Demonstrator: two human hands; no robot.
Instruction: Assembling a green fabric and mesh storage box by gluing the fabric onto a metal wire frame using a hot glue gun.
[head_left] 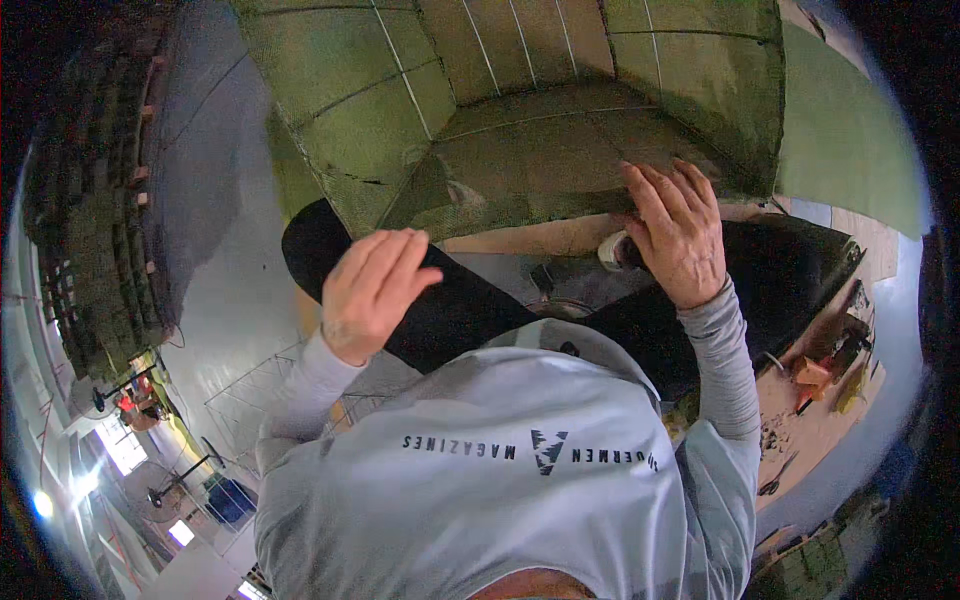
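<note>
In front of me stands a large box-like frame (540, 150) of metal wires covered in olive-green material, its inner panels facing me. My left hand (372, 292) is raised near its lower left corner, fingers stretched out and close together, thumb apart, holding nothing. At the near edge on the right is my right hand (680, 225), fingers extended and a little apart, with nothing seen in it. Whether its fingertips touch the frame I cannot tell. Beneath the near edge, close to the right wrist, a small whitish round thing (610, 252) shows in part.
To the right, a board (800, 440) bears scissors (776, 474), an orange-handled tool (812, 378) and small scattered bits. Dark stacked frames (100, 220) rise on the left beside the grey floor (215, 280). Bare wire frames (262, 392) stand near my left elbow.
</note>
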